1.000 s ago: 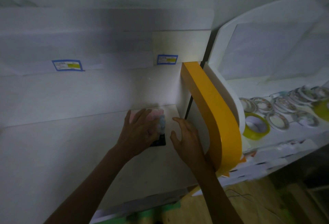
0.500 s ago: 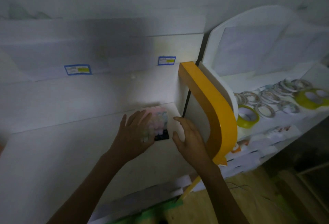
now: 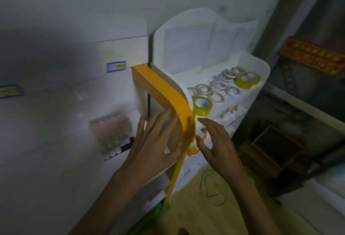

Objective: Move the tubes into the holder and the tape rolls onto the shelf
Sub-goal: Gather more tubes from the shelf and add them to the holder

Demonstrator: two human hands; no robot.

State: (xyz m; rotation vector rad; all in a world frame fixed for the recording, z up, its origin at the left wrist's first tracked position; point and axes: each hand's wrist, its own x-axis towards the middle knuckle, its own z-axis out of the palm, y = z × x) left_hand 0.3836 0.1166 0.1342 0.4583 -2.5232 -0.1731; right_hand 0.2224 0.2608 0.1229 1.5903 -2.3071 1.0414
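On the white left-hand shelf point(image 3: 56, 141), close to its right end, lies the tube holder point(image 3: 112, 134): a blurred tray filled with pink and pale green tube caps, with a black serrated edge at its lower right. It sits just left of the left hand point(image 3: 155, 141) and is not touched by it. The left fingers point(image 3: 160, 122) are straight and spread wide, pointing up and to the right, and they overlap the orange curved edge band point(image 3: 168, 94) of the shelf side panel; whether they touch the band cannot be told. The right hand point(image 3: 218, 145) is on the other side of the band, fingers relaxed and parted, holding nothing.

Beyond the right hand, the white right-hand shelf unit point(image 3: 261, 66) carries the tape rolls. One yellow-green tape roll point(image 3: 202, 106) stands nearest, just above the right fingertips point(image 3: 200, 119) and apart from them. A group of thin white tape rolls point(image 3: 216, 89) lies behind it, and two further yellow-green tape rolls point(image 3: 247, 80) sit at the far right end.

An orange rack point(image 3: 315, 57) is mounted on the dark wall at the upper right. Loose wire point(image 3: 211, 188) lies on the wooden floor below the hands.
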